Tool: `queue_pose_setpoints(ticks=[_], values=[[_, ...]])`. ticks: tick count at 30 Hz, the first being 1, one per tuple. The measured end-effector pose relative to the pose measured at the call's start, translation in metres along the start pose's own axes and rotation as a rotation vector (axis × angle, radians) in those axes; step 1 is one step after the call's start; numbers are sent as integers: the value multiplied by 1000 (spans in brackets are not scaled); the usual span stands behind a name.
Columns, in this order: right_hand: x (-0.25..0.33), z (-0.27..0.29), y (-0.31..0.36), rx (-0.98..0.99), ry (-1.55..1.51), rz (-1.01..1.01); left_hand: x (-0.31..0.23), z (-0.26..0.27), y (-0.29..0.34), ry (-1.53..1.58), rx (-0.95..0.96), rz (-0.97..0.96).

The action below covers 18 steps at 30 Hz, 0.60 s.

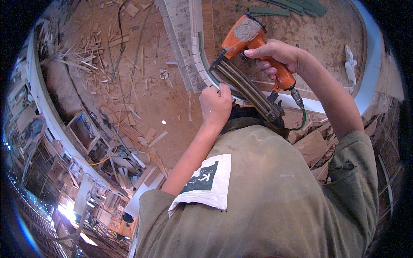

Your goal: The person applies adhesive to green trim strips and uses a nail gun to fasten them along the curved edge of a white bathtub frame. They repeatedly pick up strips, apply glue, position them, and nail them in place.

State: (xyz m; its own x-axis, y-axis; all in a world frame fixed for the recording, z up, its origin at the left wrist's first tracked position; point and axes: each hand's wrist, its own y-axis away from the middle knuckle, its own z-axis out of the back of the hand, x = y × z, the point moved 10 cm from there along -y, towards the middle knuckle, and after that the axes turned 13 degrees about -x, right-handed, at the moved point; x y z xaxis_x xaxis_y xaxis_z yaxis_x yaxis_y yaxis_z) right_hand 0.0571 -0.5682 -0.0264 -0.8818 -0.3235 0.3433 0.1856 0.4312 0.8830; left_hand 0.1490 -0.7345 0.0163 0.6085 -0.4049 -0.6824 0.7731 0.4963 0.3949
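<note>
My right hand [277, 58] is wrapped round the handle of an orange nail gun [249, 88]. A grey patch covers its head, and its long metal magazine slants down toward my body. The gun's nose rests at or just above a curved wooden frame [195, 38], whose edge is lined with a row of short pale blocks; contact is hard to tell. My left hand [215, 103] is closed on the bend of this frame, thumb upward, just below the nose. Its fingertips are hidden. From the gun's handle end hangs a green air hose [303, 118].
A weathered plank [178, 43] lies beside the frame. Scattered wood offcuts [92, 53] cover the dusty floor at the left, along with an orange hose [115, 144]. Green strips [297, 6] lie at the far right, near a white curved panel edge [372, 69]. Board scraps [316, 148] lie by my right side.
</note>
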Motion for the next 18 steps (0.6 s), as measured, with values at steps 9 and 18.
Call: queue_pose_setpoints(ticks=[9,18], values=[[2,5,-8,48,-10,24,-11,4,2,-23,-5,-53],[13,-1,-8,37,8,81,-5,2,2,-12,8,-13]])
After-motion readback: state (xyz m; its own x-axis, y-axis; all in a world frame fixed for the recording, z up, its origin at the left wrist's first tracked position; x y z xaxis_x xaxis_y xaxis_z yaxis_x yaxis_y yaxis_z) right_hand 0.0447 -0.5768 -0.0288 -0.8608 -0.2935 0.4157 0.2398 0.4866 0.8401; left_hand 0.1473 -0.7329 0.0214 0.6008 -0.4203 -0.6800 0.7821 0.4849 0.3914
